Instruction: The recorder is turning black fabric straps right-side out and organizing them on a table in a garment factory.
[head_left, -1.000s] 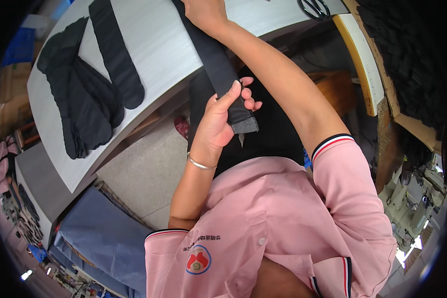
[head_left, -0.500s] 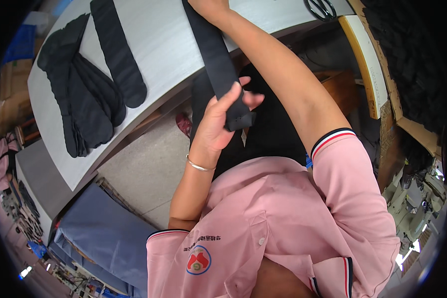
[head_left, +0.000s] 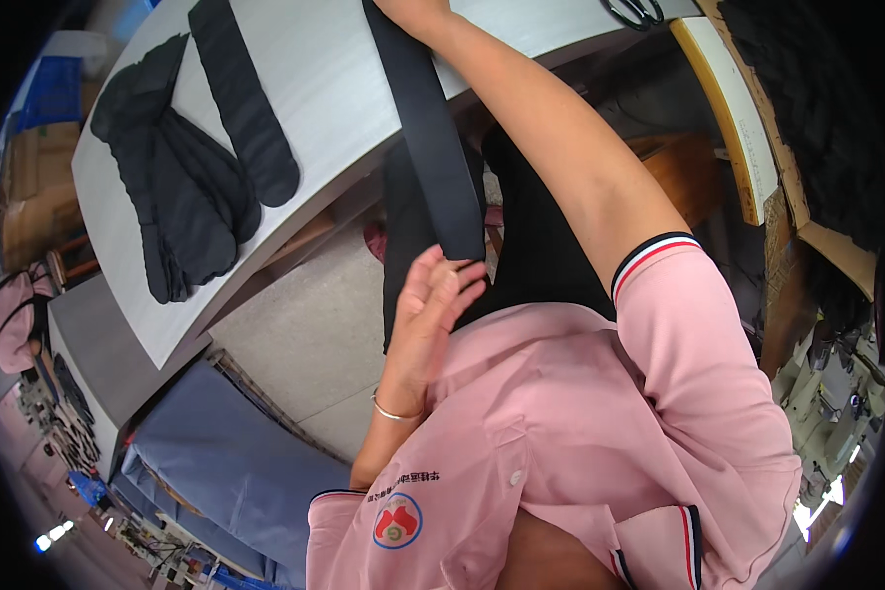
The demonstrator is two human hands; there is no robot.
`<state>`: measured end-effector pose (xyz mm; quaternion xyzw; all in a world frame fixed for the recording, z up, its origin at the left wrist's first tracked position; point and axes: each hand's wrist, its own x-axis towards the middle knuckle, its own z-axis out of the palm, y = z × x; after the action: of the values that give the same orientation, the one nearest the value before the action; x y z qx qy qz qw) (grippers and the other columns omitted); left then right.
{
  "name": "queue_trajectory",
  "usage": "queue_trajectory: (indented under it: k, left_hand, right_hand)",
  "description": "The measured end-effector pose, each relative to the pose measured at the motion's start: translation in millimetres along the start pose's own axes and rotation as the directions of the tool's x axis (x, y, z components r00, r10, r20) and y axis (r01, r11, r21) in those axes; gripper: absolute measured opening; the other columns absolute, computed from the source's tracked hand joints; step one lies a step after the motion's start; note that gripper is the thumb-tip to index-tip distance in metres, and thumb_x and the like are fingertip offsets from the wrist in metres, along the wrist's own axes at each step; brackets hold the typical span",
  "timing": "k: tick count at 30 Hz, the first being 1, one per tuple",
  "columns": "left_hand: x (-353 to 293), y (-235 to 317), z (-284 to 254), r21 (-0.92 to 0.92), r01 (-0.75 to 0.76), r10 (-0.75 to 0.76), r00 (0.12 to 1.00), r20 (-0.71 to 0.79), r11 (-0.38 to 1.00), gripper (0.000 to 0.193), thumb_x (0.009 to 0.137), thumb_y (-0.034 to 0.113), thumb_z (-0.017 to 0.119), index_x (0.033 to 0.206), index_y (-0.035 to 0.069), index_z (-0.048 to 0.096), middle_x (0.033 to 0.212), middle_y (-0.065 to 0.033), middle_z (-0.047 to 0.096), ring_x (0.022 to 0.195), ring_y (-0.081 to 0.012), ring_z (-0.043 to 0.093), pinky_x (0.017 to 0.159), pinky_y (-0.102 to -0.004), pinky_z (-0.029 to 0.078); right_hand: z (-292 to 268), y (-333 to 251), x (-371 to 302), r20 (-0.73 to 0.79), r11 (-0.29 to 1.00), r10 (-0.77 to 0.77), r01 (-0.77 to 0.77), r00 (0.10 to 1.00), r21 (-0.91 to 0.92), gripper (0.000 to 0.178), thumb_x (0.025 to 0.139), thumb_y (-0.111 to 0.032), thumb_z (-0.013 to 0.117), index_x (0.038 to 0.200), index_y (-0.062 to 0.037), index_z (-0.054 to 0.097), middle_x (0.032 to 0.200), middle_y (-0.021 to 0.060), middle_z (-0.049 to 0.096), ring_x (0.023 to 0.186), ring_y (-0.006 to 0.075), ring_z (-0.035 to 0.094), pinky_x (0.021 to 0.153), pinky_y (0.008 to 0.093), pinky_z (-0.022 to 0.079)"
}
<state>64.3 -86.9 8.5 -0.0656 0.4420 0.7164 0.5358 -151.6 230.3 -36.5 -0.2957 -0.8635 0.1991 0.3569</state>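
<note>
The left hand [head_left: 431, 300] has slid down the black strip [head_left: 430, 138] to its lower end at centre frame, fingers loosely curled; whether they pinch it is unclear. The right hand [head_left: 415, 14], cut off at the top edge, meets the strip's upper part, its grip hidden. More strip now lies uncovered, suggesting straightening. More black pieces [head_left: 177, 192] lie upper left on the table [head_left: 128, 251].
</note>
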Motion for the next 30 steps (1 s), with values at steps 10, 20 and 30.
queue_trajectory:
  k: [10,20,30]
  left_hand:
    - [50.2,-3.7,12.8,0.094,-0.169,0.181,0.973,-0.146,0.981,0.019,0.094,0.010,0.069,0.110,0.008,0.060,0.094,-0.0016,0.070,0.081,-0.0095,0.066,0.072,-0.0275,0.054]
    - [68.3,-0.7,14.1,-0.004,-0.304,0.291,0.917,-0.272,0.953,0.015,0.094,0.011,0.068,0.103,0.005,0.057,0.081,0.0004,0.062,0.061,-0.0062,0.056,0.053,-0.0184,0.043]
    - [66.0,4.5,22.2,0.279,-0.304,0.372,0.899,-0.233,0.911,0.020,0.094,0.018,0.070,0.102,0.004,0.059,0.074,0.0010,0.061,0.063,-0.0070,0.057,0.052,-0.0188,0.040]
  right_hand:
    - [-66.4,1.7,-55.6,0.149,0.995,-0.068,0.056,0.987,0.084,0.039,0.086,-0.038,0.070,0.082,0.0009,0.065,0.072,0.0222,0.067,0.070,0.0426,0.066,0.064,0.0495,0.053]
    - [-184.4,-23.6,-232.1,0.725,0.521,0.261,-0.726,0.637,0.450,0.037,0.098,-0.027,0.062,0.072,-0.0014,0.053,0.055,0.0052,0.055,0.047,0.0092,0.056,0.041,0.0266,0.043]
    - [-193.2,-16.1,-217.3,0.869,0.331,0.234,-0.876,0.436,0.351,0.032,0.098,-0.034,0.064,0.076,-0.0109,0.059,0.058,-0.0066,0.048,0.048,0.0023,0.041,0.043,0.0206,0.031]
